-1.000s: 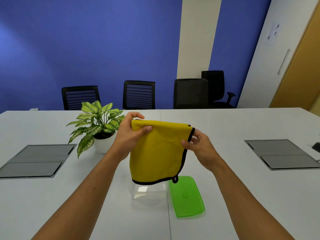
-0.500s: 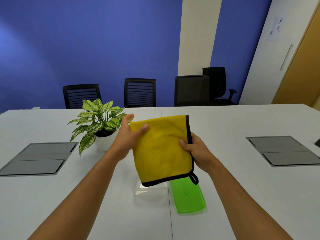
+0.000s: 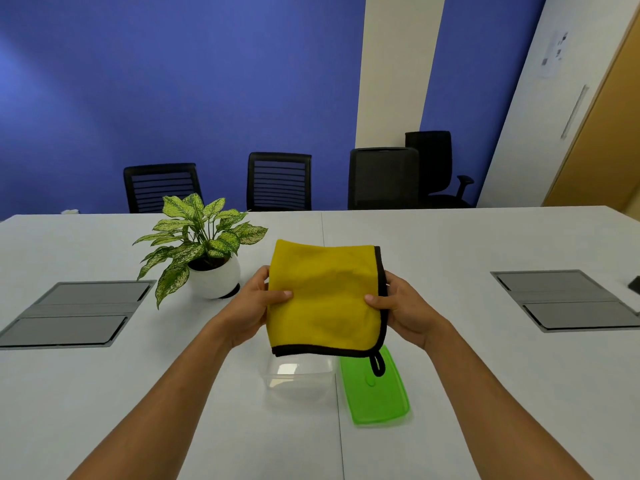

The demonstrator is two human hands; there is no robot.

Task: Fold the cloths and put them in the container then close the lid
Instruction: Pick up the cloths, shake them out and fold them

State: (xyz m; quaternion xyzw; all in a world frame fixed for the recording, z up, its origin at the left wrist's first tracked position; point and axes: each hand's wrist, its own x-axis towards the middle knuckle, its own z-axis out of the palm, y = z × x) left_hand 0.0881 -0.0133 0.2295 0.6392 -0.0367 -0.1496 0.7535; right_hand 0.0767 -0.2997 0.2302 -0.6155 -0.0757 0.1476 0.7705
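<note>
White table (image 3: 450,258), blue wall (image 3: 173,81), left hand (image 3: 254,308), right hand (image 3: 405,313) pinching folded yellow cloth (image 3: 325,299)

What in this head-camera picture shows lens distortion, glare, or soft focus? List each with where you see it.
Head view: wide-angle bending tilts the door frame and wall edges inward; ceiling light glares off the clear container; the yellow cloth and both hands look slightly soft; lighting is even, with faint shadows under the green lid.
</note>
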